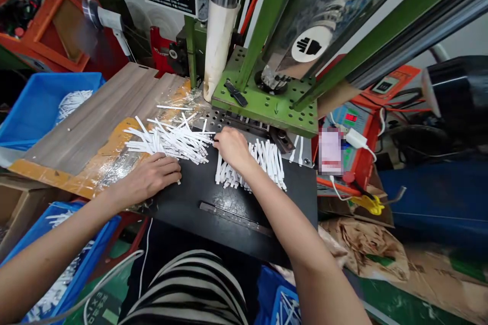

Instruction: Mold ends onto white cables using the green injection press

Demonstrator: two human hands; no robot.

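A loose heap of white strips (171, 139) lies where the wooden board meets the black work plate (198, 188). My left hand (152, 175) rests palm down at the heap's near edge, fingers curled onto a strip or two. A second, neater bunch of white strips (267, 160) lies under the green press (267, 96). My right hand (232, 147) sits between the two piles with its fingers bent together, pinching strips at the front of the perforated press bed (219, 119).
A blue bin (34, 106) with white strips stands at the far left, another blue bin (87, 259) below the bench edge. A metal ruler (232, 217) lies on the black plate. A red control box (354, 147), cables and a yellow tool (368, 204) are to the right.
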